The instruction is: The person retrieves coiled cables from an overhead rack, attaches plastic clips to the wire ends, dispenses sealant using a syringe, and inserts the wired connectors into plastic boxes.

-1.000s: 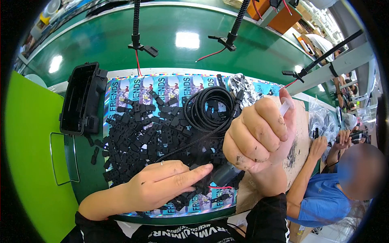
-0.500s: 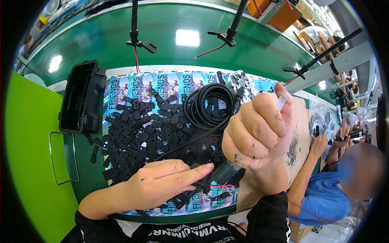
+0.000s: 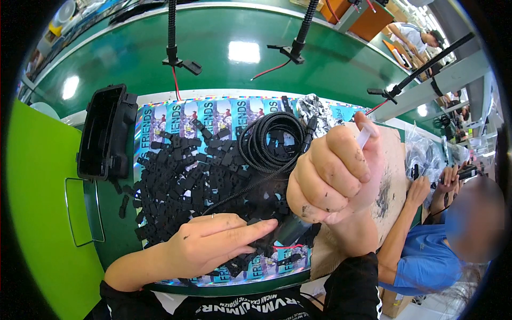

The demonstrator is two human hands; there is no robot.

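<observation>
My right hand (image 3: 333, 178) is closed in a fist around a tool, and a whitish translucent end (image 3: 365, 135) pokes out beside the thumb. Below the fist a dark cylinder (image 3: 292, 229) slants toward my left fingertips; whether it belongs to that tool I cannot tell. My left hand (image 3: 205, 242) lies low over the black parts, index finger stretched against the cylinder's end and thumb tucked beneath; what it pinches is hidden. A red wire (image 3: 288, 247) shows under the cylinder. From the coiled black corrugated tube (image 3: 250, 152), one length runs toward my left hand.
Many small black clips (image 3: 181, 176) cover the printed sheet (image 3: 224, 109). At left stand an open black case (image 3: 106, 133) and a bright green panel (image 3: 42, 197). Stained cardboard (image 3: 392, 160) lies right. A co-worker in a blue shirt (image 3: 421, 261) works at right. Black tubes (image 3: 170, 32) hang above.
The view has shifted slightly, and my right fist sits a little farther left. My left hand keeps almost the same pose. A person in white at the far back has straightened up.
</observation>
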